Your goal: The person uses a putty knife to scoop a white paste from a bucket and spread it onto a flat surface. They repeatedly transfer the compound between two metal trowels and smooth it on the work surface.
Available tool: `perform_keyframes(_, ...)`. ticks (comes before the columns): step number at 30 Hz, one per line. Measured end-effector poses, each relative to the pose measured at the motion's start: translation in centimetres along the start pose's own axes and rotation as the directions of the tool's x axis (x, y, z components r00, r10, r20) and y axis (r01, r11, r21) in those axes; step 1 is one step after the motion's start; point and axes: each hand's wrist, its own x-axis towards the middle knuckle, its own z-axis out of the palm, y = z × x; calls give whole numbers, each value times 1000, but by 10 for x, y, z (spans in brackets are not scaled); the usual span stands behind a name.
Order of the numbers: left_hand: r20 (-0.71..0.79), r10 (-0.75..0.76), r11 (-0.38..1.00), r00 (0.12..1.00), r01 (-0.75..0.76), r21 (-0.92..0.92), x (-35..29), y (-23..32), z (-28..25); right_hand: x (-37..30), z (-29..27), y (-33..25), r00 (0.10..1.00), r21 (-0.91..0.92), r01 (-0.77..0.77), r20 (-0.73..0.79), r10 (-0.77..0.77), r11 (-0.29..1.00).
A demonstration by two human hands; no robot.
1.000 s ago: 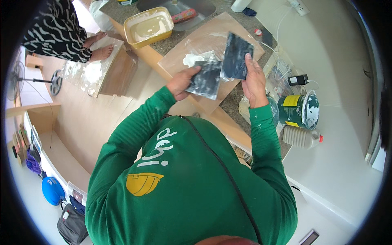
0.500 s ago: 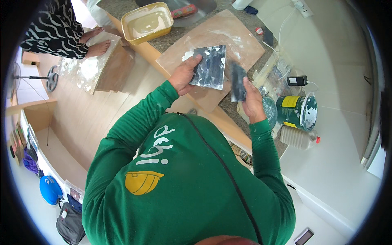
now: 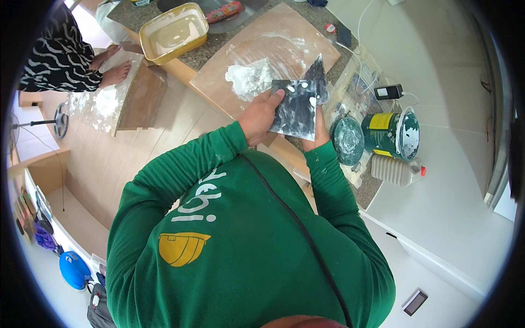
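Observation:
My left hand [image 3: 260, 116] grips a dark, square, flat putty scraper [image 3: 295, 112] by its left edge, thumb on top. White smears and blobs mark its face. Behind it, my right hand [image 3: 320, 130] holds a second dark scraper [image 3: 318, 74], tilted so that one corner points away from me. The first scraper hides most of the right fingers and part of the second blade. Whether the two blades touch, I cannot tell. Just beyond them, a mound of white putty [image 3: 249, 79] lies on a thin brown board [image 3: 219, 71] streaked with white.
A yellow tub [image 3: 174, 53] and a red tube [image 3: 224, 12] lie at the far side. To the right are a putty bucket [image 3: 391, 134], its lid [image 3: 348, 141], a plastic bottle [image 3: 396, 170] and a black adapter [image 3: 388, 92]. Another person's feet [image 3: 112, 71] rest on a smeared wooden box [image 3: 139, 95].
My hands have come together: the left scraper has moved right and now overlaps the right one, which has turned. The view has shifted, and more of the putty mound shows.

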Motion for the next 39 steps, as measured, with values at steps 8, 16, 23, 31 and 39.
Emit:
perform_keyframes(8, -41, 184, 982, 982, -182, 47, 1, 13, -3, 51, -82, 44, 974, 493, -123, -108, 201, 861)
perform_keyframes(16, -188, 612, 745, 768, -480, 464, 8, 40, -22, -11, -7, 0, 953, 112, 176, -269, -141, 978)
perform_keyframes(23, 121, 548, 478, 828, -428, 767, -5, 41, -19, 4, -6, 16, 953, -115, 266, -120, -279, 957)
perform_keyframes(31, 61, 134, 445, 989, -115, 888, -44, 77, -11, 29, -7, 23, 981, -107, 189, -34, -193, 976)
perform_keyframes(39, 144, 626, 256, 767, -376, 891, -52, 58, -100, 61, 8, -30, 992, -6, 108, 60, -107, 994)
